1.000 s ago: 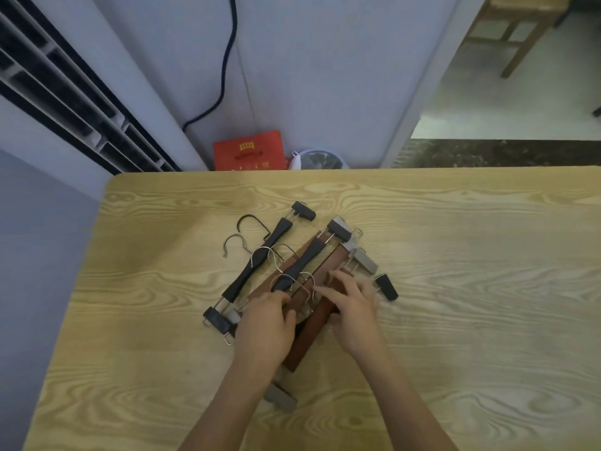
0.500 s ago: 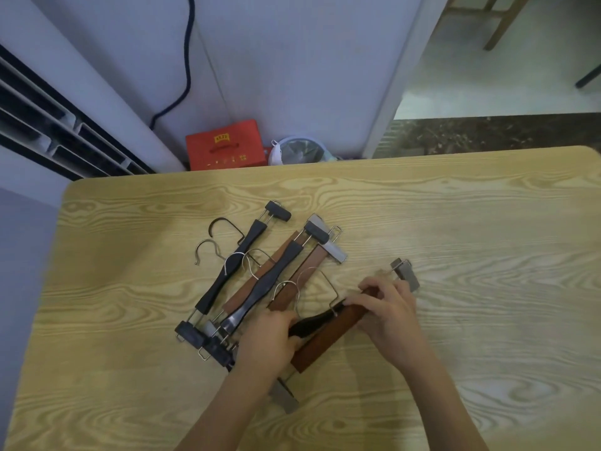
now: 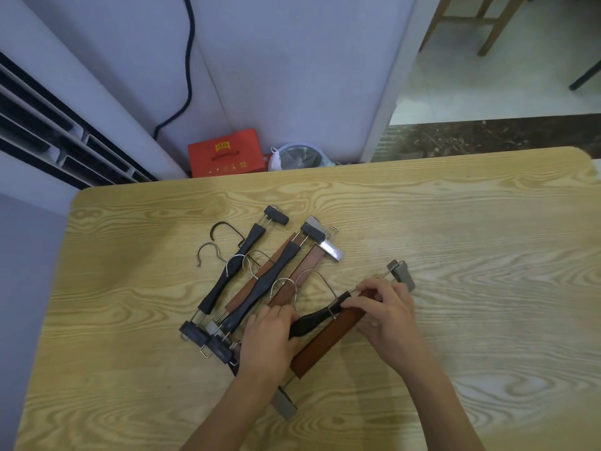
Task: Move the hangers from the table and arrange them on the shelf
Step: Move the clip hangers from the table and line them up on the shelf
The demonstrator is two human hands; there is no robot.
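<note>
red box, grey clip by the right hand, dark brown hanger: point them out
red box (image 3: 226, 153), head view, front face
grey clip (image 3: 403, 275), head view, flat side
dark brown hanger (image 3: 327, 341), head view, middle of wooden bar

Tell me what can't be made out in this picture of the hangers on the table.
Head view only:
- Left end of the black hanger: covered by the left hand.
- Middle of the brown wooden hanger: partly under the right hand.
- The shelf: outside the frame.
- Print on the red box: too small to read.
- Chair: cut off by the top edge.
</note>
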